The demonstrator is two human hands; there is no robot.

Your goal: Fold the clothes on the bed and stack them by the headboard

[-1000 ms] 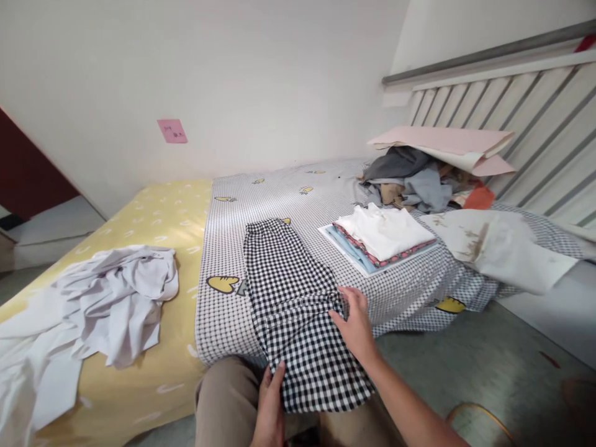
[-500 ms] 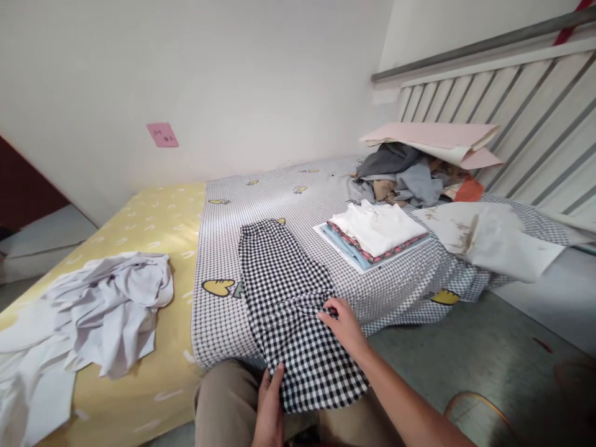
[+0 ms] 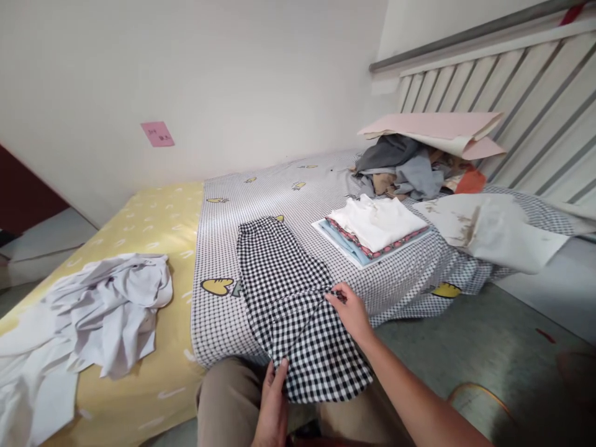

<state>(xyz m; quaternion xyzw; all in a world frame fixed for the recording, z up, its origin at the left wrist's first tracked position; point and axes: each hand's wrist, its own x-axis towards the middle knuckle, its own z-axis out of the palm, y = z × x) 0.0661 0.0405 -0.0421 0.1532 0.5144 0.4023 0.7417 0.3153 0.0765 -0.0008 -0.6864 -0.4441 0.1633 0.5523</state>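
Note:
A black-and-white gingham garment (image 3: 288, 298) lies stretched from the bed's checked sheet (image 3: 261, 198) down over my lap. My right hand (image 3: 351, 310) rests on its right edge near the bed's rim, fingers pinched on a fold of the cloth. My left hand (image 3: 272, 406) holds the garment's lower left edge against my knee, thumb and fingers closed on the fabric. My beige trousers (image 3: 223, 397) show under the cloth.
A folded stack of clothes, white on top, (image 3: 372, 226) sits on the bed to the right. Behind it lies a heap of unfolded clothes (image 3: 405, 171) under pink card sheets (image 3: 433, 130). A crumpled white garment (image 3: 107, 304) lies on the yellow sheet (image 3: 153, 217) at left. Grey floor (image 3: 465, 341) lies at right.
My right hand has slid slightly along the garment's right edge, gathering the fold; my left hand shifted a little on the lower edge. The view has drifted slightly.

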